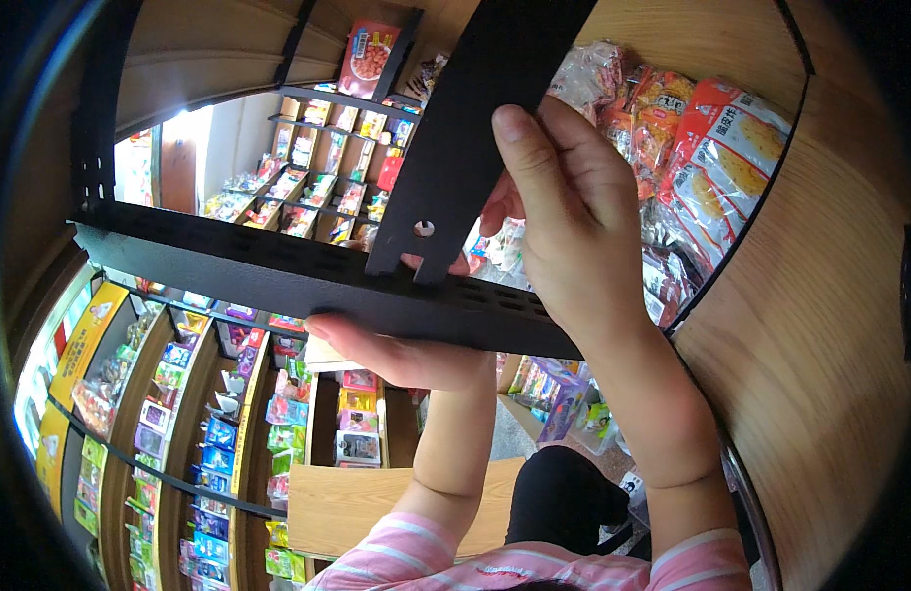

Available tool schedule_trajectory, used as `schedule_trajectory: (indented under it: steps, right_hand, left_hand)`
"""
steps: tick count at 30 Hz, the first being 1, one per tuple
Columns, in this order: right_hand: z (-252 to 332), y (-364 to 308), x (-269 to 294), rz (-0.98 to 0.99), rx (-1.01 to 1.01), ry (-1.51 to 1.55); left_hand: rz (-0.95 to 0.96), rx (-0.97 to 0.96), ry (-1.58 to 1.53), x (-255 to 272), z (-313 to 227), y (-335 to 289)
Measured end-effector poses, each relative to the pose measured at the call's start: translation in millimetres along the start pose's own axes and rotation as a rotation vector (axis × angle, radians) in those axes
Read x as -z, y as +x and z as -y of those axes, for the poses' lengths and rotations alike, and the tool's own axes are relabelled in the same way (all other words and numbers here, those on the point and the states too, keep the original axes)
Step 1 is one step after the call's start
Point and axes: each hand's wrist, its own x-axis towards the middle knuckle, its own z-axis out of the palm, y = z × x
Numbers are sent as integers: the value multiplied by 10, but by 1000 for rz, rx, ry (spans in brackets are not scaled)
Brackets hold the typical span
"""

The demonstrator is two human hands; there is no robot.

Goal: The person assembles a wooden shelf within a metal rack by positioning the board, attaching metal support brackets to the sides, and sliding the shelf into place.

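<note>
Two bare hands hold black parts; the left hand (406, 357) is curled around a slotted rail (248, 276) from below, thumb along its lower front edge and fingertips showing behind it; the right hand (578, 187), above the rail, is nearly closed, pinching a flat strip (455, 158) between thumb and fingers; the strip leans up from the rail, its notched lower end at the slotted top, whether seated I cannot tell; snack bags (726, 167) lie above the rail's right end; colourful packets (219, 431) and a wooden board (376, 502) sit below it
</note>
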Motion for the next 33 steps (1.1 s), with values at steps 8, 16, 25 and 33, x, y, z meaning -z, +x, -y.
schedule_trajectory:
  steps: [8, 16, 25, 33]
  right_hand:
    - [-7, -25, 121, 64, -27, 15]
    - [101, -16, 152, 93, -95, -5]
    - [113, -74, 87, 36, -199, -32]
    - [418, -485, 101, -200, -213, -426]
  left_hand:
    - [92, 93, -109, 215, 34, 51]
    - [173, 198, -253, 237, 50, 72]
    - [583, 234, -511, 226, 116, 146]
    - [806, 321, -716, 284, 203, 310]
